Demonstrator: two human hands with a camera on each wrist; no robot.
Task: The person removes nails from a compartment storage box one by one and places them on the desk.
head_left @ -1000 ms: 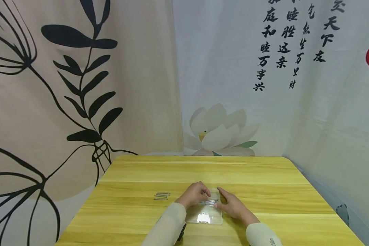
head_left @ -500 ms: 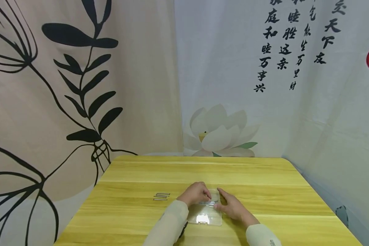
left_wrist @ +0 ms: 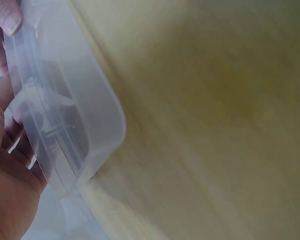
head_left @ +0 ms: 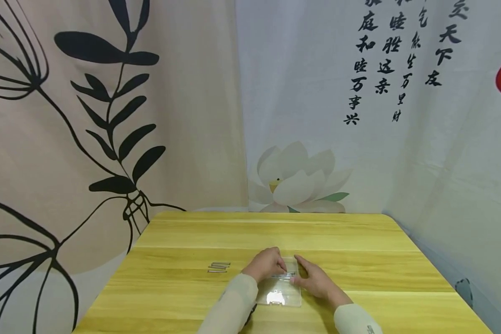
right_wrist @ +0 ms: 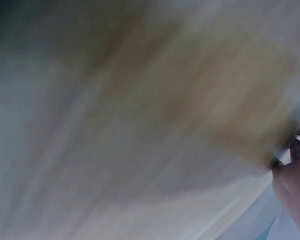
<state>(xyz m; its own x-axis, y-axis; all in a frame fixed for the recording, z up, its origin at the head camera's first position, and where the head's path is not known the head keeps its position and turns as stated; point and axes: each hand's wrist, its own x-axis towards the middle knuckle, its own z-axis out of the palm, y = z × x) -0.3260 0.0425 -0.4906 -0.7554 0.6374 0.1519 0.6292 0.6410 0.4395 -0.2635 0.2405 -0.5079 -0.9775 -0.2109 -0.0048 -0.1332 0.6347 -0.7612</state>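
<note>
Clear plastic rectangular box (head_left: pixel 293 299), right edge held by right hand (head_left: pixel 318 280) | thin silver rods (head_left: pixel 285 276) inside, laid crosswise beside left hand (head_left: pixel 265 263), fingers curled | left pinch cannot be told

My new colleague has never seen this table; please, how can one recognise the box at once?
On the yellow wooden table, look between the left hand and right hand. The box there is flat and transparent, unlike the loose metal rods lying to its left.
</note>
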